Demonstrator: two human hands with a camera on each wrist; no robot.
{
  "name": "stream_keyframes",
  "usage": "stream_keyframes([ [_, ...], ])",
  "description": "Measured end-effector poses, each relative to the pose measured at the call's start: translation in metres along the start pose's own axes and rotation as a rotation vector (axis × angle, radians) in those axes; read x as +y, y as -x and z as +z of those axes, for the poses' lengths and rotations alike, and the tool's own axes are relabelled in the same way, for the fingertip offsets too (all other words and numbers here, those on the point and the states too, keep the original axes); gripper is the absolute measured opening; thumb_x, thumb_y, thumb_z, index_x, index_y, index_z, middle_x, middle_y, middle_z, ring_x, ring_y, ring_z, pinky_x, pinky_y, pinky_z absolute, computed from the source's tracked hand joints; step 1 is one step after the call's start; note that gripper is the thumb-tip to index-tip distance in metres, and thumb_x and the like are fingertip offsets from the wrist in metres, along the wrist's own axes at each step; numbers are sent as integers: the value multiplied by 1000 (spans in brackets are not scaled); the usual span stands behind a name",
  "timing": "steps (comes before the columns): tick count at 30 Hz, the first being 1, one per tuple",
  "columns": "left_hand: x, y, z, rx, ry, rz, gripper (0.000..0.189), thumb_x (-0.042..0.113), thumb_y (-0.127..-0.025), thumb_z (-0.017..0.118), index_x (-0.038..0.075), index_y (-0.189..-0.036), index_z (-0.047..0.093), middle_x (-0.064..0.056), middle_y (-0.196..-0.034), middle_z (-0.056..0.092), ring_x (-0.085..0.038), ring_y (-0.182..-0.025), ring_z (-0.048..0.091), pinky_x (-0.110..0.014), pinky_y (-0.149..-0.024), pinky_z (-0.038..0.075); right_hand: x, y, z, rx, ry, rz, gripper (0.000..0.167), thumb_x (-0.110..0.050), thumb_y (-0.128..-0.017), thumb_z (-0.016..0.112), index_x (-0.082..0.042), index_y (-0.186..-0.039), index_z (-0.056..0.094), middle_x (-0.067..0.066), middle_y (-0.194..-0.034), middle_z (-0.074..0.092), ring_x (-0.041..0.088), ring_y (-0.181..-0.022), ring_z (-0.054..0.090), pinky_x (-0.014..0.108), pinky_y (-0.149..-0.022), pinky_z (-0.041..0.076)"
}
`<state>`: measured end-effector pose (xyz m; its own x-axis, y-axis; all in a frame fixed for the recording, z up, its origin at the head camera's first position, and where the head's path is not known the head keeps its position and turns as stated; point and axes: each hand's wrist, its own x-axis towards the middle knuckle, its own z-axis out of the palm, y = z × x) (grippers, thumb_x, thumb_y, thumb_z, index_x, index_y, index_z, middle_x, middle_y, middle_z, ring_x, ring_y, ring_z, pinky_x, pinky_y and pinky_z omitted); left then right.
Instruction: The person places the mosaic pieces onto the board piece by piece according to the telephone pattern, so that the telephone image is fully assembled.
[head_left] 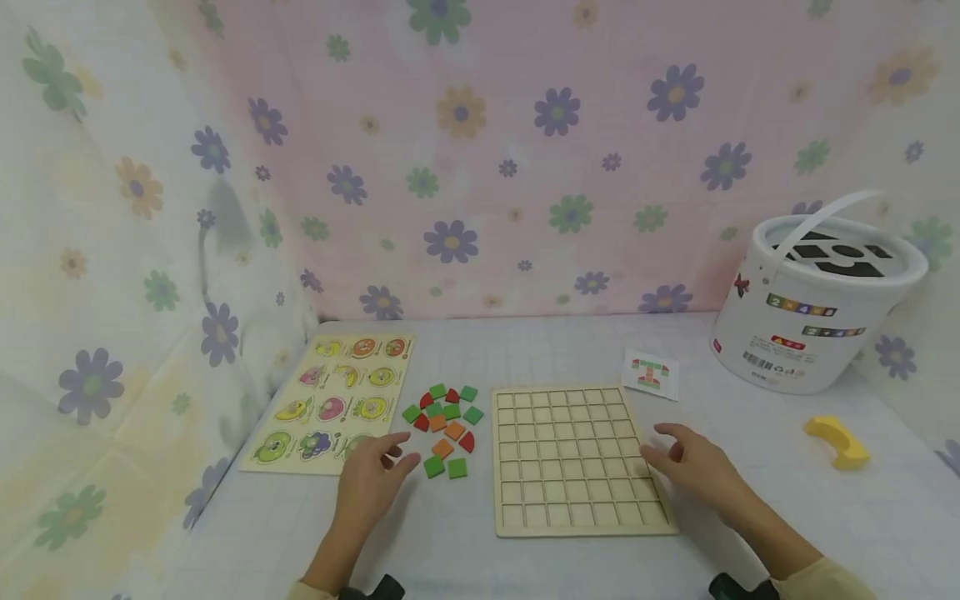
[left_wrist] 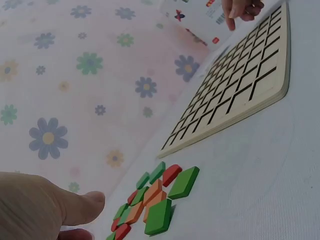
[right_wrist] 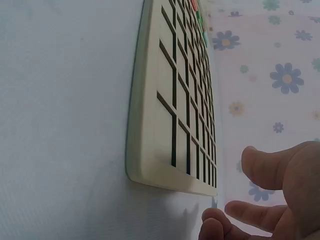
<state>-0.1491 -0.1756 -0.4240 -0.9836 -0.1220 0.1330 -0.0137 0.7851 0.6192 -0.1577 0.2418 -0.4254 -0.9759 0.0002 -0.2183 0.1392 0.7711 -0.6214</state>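
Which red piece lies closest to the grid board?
The frontmost red piece, right of the orange tiles; the other three reds lie farther left.

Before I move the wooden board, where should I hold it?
Probably hold the wooden board by its left and right edges, one hand coming from each side: it is wide, thin and lies flat. The right hand is near the right edge; the left hand must pass the small tiles.

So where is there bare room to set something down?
Free: the strip behind the grid board, left of the picture card, and the stretch in front of that board. Crowded: between the fruit board and grid board, scattered with coloured tiles, the left hand beside them.
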Motion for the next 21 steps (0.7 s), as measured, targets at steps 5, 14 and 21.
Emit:
stream_keyframes([
  [5,-3,-5,5,-73,39,-47,35,23,-86,75,13,-119,71,-2,-93,65,-13,-82,54,-23,-69,44,0,4,5,4,-21,-17,56,-32,-95,62,2,-138,50,7,-89,58,19,-75,50,31,-59,41],
  [14,-16,-6,14,-139,86,-71,35,18,-82,78,12,-116,72,-2,-93,66,-14,-83,55,-27,-72,44,1,2,9,-20,-9,-36,44,-24,-94,64,-1,-131,57,4,-84,57,17,-72,48,29,-57,39],
  [21,-17,-10,18,-197,55,-34,39,22,-76,83,12,-113,74,-2,-89,62,-14,-79,48,-27,-67,38,2,-1,9,-29,12,-29,40,-21,-92,66,-2,-126,61,5,-85,59,17,-74,50,30,-59,39],
])
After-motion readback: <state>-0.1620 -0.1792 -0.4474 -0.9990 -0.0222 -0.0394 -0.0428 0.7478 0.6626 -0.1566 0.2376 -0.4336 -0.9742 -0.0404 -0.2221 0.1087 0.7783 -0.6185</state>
